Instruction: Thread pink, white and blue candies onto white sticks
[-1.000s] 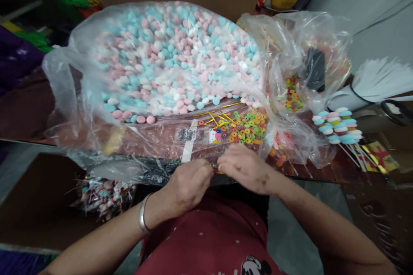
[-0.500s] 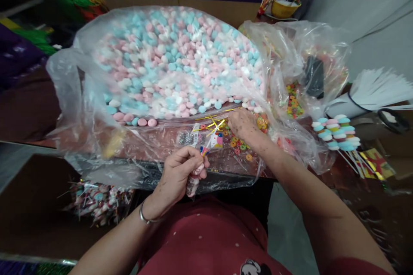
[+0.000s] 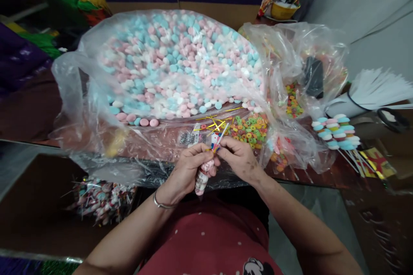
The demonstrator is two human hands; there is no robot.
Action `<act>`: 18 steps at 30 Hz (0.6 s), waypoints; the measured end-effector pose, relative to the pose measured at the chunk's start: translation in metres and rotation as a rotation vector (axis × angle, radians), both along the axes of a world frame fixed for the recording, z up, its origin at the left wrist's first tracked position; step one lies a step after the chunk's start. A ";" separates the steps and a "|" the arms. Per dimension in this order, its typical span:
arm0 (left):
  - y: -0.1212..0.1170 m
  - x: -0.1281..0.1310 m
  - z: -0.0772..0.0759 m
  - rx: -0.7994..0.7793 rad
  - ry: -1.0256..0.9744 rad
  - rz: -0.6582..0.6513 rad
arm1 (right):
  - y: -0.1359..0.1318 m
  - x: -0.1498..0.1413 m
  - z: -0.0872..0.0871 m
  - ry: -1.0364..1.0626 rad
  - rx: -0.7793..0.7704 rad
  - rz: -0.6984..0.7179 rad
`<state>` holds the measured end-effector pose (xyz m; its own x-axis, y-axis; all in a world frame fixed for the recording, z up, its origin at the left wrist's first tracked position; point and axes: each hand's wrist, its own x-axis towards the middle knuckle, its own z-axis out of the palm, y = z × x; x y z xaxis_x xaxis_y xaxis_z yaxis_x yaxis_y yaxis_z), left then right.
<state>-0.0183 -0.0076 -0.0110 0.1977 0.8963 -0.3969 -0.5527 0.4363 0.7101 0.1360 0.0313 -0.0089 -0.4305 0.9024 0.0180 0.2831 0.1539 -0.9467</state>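
Surface adjoining grey wall; left grip and right grip are closely pinching the lollipop, its long axis slanting forward-right.

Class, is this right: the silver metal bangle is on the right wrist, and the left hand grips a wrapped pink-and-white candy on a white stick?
The wrist is wrong: the head view shows the silver metal bangle on the left wrist. The left hand does grip the wrapped pink-and-white candy on a white stick.
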 end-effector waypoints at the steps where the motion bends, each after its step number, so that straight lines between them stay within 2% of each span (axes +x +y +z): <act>1: -0.001 0.001 -0.001 -0.010 0.009 0.009 | -0.001 0.000 0.000 0.016 -0.010 0.000; 6: -0.009 0.006 -0.006 0.008 0.084 0.118 | -0.004 0.001 -0.002 0.069 -0.091 0.063; 8: -0.011 0.008 -0.009 0.056 0.142 0.172 | -0.009 -0.001 -0.006 0.009 -0.009 0.040; 10: -0.011 0.008 -0.011 0.096 0.206 0.204 | -0.015 -0.004 -0.011 -0.139 0.240 -0.025; 12: -0.010 0.006 -0.013 0.112 0.273 0.199 | -0.020 -0.005 -0.013 -0.337 0.632 -0.087; 14: -0.007 0.003 -0.014 0.107 0.338 0.162 | -0.023 -0.003 -0.012 -0.494 1.013 -0.073; 15: -0.006 0.002 -0.013 0.095 0.364 0.137 | -0.024 -0.001 -0.010 -0.534 1.151 -0.038; 18: 0.000 0.000 -0.009 0.006 0.353 0.034 | -0.019 0.008 -0.003 -0.530 1.349 0.121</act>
